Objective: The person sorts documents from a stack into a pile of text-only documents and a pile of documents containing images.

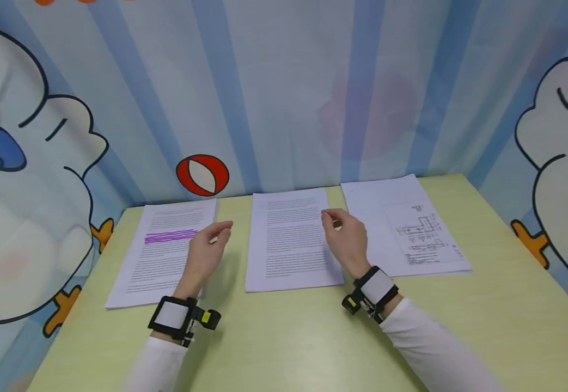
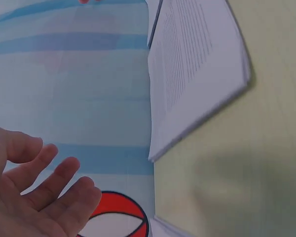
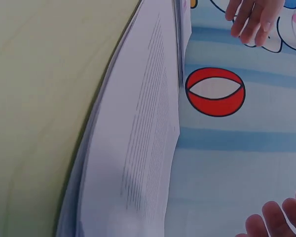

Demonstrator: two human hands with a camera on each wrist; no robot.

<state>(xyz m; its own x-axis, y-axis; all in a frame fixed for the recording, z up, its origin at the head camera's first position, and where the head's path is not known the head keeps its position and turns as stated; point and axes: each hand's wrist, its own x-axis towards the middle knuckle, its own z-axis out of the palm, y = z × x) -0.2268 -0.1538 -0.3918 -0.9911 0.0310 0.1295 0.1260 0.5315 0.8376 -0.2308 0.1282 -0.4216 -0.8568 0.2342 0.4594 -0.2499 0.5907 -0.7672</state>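
My left hand [image 1: 207, 253] hovers above the right side of a paper stack [image 1: 132, 267] whose printed text carries purple highlighter lines. In the left wrist view that hand [image 2: 44, 190] has loosely bent, spread fingers with nothing between them. My right hand [image 1: 347, 239] hangs over the gap between the middle stack of printed text [image 1: 291, 239] and the right stack, whose top sheet bears a technical drawing [image 1: 421, 234]. Its fingertips [image 3: 276, 219] show at the corner of the right wrist view, loosely bent and holding nothing visible. Both hands appear raised off the paper.
The three stacks lie side by side along the back of a pale yellow-green table [image 1: 284, 343]. Behind them hangs a blue striped curtain [image 1: 288, 98] with cartoon figures and a red ball print [image 1: 202, 175]. Each wrist wears a strapped camera, such as the left one [image 1: 209, 319].
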